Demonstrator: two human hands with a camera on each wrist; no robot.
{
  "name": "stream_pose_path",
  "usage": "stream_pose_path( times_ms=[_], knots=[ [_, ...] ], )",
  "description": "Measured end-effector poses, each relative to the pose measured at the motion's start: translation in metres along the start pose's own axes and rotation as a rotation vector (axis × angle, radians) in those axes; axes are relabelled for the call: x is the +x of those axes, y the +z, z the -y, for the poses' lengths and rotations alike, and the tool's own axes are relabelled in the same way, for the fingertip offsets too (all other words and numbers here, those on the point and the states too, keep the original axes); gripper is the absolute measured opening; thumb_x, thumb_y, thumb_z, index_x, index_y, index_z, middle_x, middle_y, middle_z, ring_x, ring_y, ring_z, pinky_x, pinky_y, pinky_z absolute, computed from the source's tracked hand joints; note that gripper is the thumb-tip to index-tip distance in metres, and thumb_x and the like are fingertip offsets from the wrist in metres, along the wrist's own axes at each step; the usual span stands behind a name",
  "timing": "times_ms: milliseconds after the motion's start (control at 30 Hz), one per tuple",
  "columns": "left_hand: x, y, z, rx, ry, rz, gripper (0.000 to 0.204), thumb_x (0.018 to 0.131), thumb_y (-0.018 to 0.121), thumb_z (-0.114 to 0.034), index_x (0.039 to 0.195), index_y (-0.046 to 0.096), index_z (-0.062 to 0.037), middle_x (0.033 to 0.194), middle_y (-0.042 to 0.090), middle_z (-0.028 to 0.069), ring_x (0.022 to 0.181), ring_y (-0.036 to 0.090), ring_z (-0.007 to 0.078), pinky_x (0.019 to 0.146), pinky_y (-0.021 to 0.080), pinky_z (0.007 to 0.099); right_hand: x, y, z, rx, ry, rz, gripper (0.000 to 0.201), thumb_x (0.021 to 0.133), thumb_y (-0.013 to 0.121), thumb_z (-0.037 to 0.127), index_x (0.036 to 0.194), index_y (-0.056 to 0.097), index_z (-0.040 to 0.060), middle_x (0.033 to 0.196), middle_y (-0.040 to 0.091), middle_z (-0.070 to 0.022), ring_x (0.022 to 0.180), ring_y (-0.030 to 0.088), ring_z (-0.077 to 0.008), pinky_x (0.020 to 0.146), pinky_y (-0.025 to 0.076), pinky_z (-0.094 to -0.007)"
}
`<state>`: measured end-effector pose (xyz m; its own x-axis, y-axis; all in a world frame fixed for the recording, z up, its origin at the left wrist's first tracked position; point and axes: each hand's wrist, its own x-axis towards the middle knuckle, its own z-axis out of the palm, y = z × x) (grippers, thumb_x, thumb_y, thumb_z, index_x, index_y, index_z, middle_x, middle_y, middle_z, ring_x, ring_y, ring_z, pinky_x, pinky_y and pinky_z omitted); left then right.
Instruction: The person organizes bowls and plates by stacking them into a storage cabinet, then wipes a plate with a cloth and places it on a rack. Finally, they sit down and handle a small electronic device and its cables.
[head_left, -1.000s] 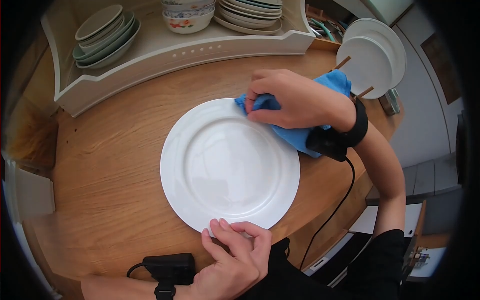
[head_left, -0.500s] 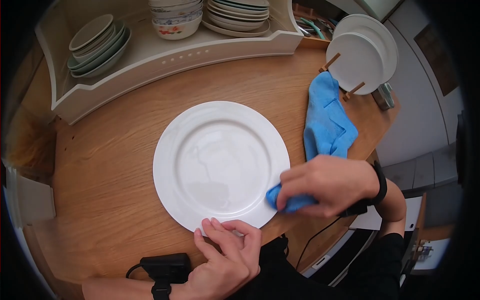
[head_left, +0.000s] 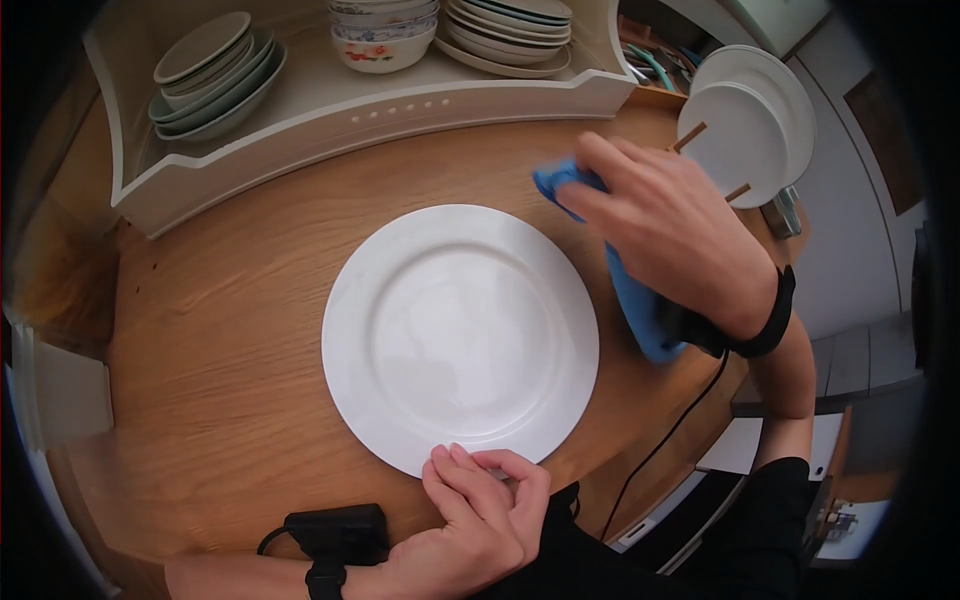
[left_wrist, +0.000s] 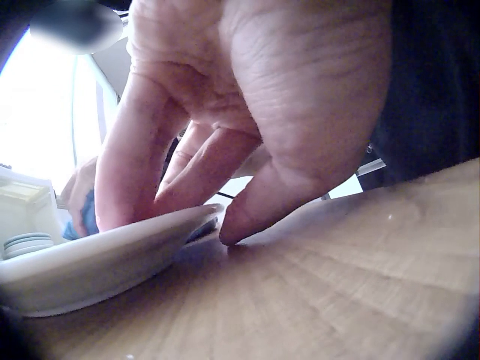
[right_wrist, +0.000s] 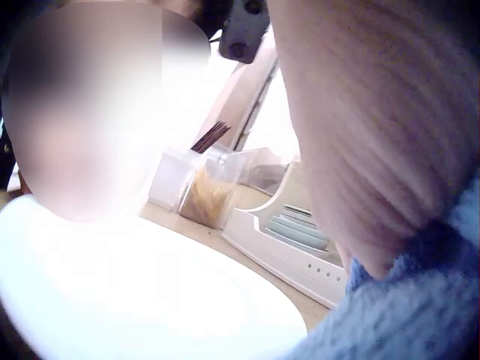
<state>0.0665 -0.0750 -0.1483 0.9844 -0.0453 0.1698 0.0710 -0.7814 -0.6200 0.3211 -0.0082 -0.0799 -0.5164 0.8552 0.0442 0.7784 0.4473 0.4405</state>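
A white plate (head_left: 460, 340) lies on the wooden table; its rim (left_wrist: 112, 259) shows in the left wrist view. The left hand (head_left: 475, 515) holds the plate's near edge, fingers on top of the rim and thumb low beside it near the table (left_wrist: 337, 277). Up and to the right of the plate, the right hand (head_left: 675, 225) grips a blue cloth (head_left: 640, 310), a bunched end of it sticking out past the fingertips. A gap shows between that bunched end and the plate. In the right wrist view the cloth (right_wrist: 397, 315) hangs under the right hand (right_wrist: 367, 135).
A cream rack (head_left: 400, 105) along the back holds stacked bowls (head_left: 383, 50) and plates (head_left: 505, 45). White plates (head_left: 735, 145) stand upright in a wooden holder at the back right, beside a metal tin (head_left: 782, 212). A black cable (head_left: 665, 440) runs down from the right wrist.
The right hand went from the plate's upper right edge down to its lower right, then up and away from the plate, carrying the cloth. The left hand stays at the near rim.
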Motion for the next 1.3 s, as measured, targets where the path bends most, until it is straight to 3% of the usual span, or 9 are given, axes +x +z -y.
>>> stream_pose_path(
  times_ms=[167,233,300,367,467,533,867,1167,1300],
  knots=[
    [0.001,-0.002,0.000,0.038,0.016,0.030,0.012,0.064,0.065,0.008,0.073,0.073,0.0112,0.077,0.060,0.0135,0.064,0.070,0.0289,0.054,0.059,0.0350,0.041,0.010,0.040,0.435,-0.378,-0.291,0.028,0.081,0.064,0.008,0.108,0.063,0.0038,0.098,0.055,-0.0081,0.082,0.061,-0.0237,0.067,0.053,-0.0336],
    [0.002,-0.006,-0.003,0.054,-0.085,0.051,0.008,0.070,0.062,0.007,0.073,0.070,0.0074,0.082,0.061,0.0150,0.067,0.068,0.0297,0.057,0.060,0.0403,0.046,0.016,0.051,0.475,-0.450,-0.188,0.029,0.083,0.062,0.010,0.112,0.062,0.0031,0.100,0.055,-0.0087,0.085,0.060,-0.0229,0.068,0.052,-0.0332],
    [0.002,-0.004,-0.006,0.063,-0.094,0.050,0.008,0.071,0.063,0.007,0.073,0.070,0.0072,0.082,0.061,0.0148,0.066,0.068,0.0299,0.057,0.060,0.0405,0.047,0.028,0.061,0.602,-0.489,-0.142,0.012,0.082,0.065,0.010,0.091,0.061,0.0026,0.091,0.053,-0.0067,0.089,0.061,-0.0211,0.067,0.053,-0.0310],
    [0.003,-0.002,-0.006,0.070,-0.108,0.042,0.007,0.071,0.063,0.007,0.072,0.070,0.0071,0.081,0.061,0.0145,0.066,0.068,0.0301,0.057,0.060,0.0408,0.042,0.031,0.061,0.623,-0.475,-0.032,0.015,0.084,0.063,0.010,0.096,0.066,0.0022,0.105,0.058,-0.0093,0.099,0.060,-0.0212,0.072,0.051,-0.0322],
    [0.005,-0.004,-0.005,0.066,-0.095,0.052,0.006,0.072,0.063,0.006,0.072,0.069,0.0061,0.080,0.062,0.0134,0.066,0.068,0.0293,0.057,0.060,0.0402,0.030,0.040,0.061,0.568,-0.377,-0.262,0.021,0.086,0.061,0.011,0.103,0.070,0.0023,0.128,0.059,-0.0115,0.109,0.058,-0.0220,0.079,0.050,-0.0334],
    [0.005,-0.004,-0.006,0.056,-0.096,0.066,0.006,0.072,0.063,0.006,0.072,0.069,0.0063,0.080,0.062,0.0138,0.066,0.068,0.0294,0.057,0.060,0.0399,0.026,0.036,0.055,0.490,-0.408,-0.070,0.025,0.088,0.060,0.014,0.106,0.072,0.0026,0.144,0.053,-0.0099,0.116,0.055,-0.0217,0.084,0.049,-0.0338],
    [0.003,-0.007,-0.004,0.050,-0.106,0.082,0.007,0.074,0.064,0.004,0.074,0.070,0.0071,0.081,0.065,0.0159,0.068,0.070,0.0295,0.058,0.060,0.0387,0.018,0.030,0.038,0.434,-0.392,-0.074,0.036,0.087,0.061,0.012,0.123,0.067,0.0068,0.140,0.058,-0.0103,0.106,0.061,-0.0218,0.077,0.054,-0.0326],
    [0.002,-0.012,-0.005,0.150,-0.124,0.126,0.006,0.077,0.065,0.005,0.080,0.070,0.0063,0.078,0.065,0.0151,0.071,0.072,0.0288,0.058,0.060,0.0362,-0.012,0.012,0.037,0.374,-0.192,0.049,0.045,0.084,0.062,0.007,0.129,0.061,0.0022,0.128,0.064,-0.0166,0.087,0.069,-0.0286,0.067,0.058,-0.0377],
    [-0.002,-0.007,-0.011,0.034,-0.111,0.125,0.013,0.069,0.065,0.009,0.079,0.072,0.0137,0.081,0.063,0.0178,0.073,0.073,0.0338,0.059,0.061,0.0360,-0.032,-0.003,0.037,0.399,-0.134,0.205,0.044,0.082,0.063,0.007,0.126,0.060,0.0006,0.112,0.067,-0.0155,0.081,0.070,-0.0300,0.062,0.055,-0.0393]
  ],
)
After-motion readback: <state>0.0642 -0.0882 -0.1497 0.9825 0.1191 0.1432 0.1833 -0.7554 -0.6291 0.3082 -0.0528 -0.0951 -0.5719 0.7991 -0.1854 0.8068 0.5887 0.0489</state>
